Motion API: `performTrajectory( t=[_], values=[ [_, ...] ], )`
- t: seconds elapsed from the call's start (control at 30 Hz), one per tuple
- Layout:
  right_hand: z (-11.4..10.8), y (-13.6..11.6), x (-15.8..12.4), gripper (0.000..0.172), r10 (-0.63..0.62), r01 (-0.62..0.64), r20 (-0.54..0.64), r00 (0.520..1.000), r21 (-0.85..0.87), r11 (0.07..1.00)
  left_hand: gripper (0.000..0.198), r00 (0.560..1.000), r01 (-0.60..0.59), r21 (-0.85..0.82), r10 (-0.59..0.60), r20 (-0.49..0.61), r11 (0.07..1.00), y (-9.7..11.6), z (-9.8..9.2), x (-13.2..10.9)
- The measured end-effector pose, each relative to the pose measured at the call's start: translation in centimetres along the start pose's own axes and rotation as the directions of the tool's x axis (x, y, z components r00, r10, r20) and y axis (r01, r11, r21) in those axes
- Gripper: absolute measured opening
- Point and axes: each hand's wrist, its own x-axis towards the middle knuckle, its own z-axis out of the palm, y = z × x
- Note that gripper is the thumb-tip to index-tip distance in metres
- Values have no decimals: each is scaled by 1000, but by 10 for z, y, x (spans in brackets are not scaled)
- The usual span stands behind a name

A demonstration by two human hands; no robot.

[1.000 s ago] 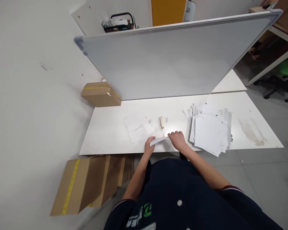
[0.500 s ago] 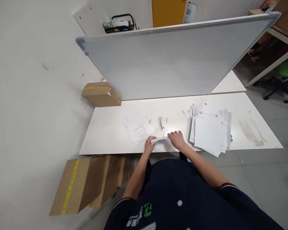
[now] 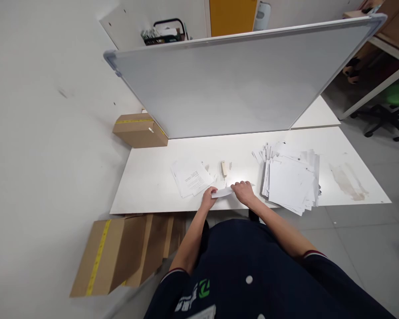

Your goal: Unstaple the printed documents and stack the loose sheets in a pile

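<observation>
Between my two hands, just above the front edge of the white table, is a white sheet of paper (image 3: 223,192), seen nearly edge-on. My left hand (image 3: 209,198) grips its left end with the fingers closed. At its right part my right hand (image 3: 243,193) is closed on it, and a thin tip of paper shows past the knuckles. Whether it is one sheet or several I cannot tell. A cream stapler (image 3: 223,169) lies just beyond the paper. Left of my hands, printed sheets (image 3: 191,179) lie flat on the table.
A thick, uneven stack of papers (image 3: 291,184) lies right of my right hand. Behind the table (image 3: 146,181) stands a large whiteboard (image 3: 226,84). One cardboard box (image 3: 139,133) sits at the back left corner; several more boxes (image 3: 119,252) stand on the floor at left.
The paper has tilted so more of its face shows, and its tip now sticks out past my right hand. My left hand has shifted slightly right.
</observation>
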Motion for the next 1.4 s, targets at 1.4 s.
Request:
performTrajectory(
  t=[1.4],
  values=[
    [1,23,12,19,56,-63,29,998,544,837,38,913,318,-602,-408,-15,733,26,-15,9]
  ],
)
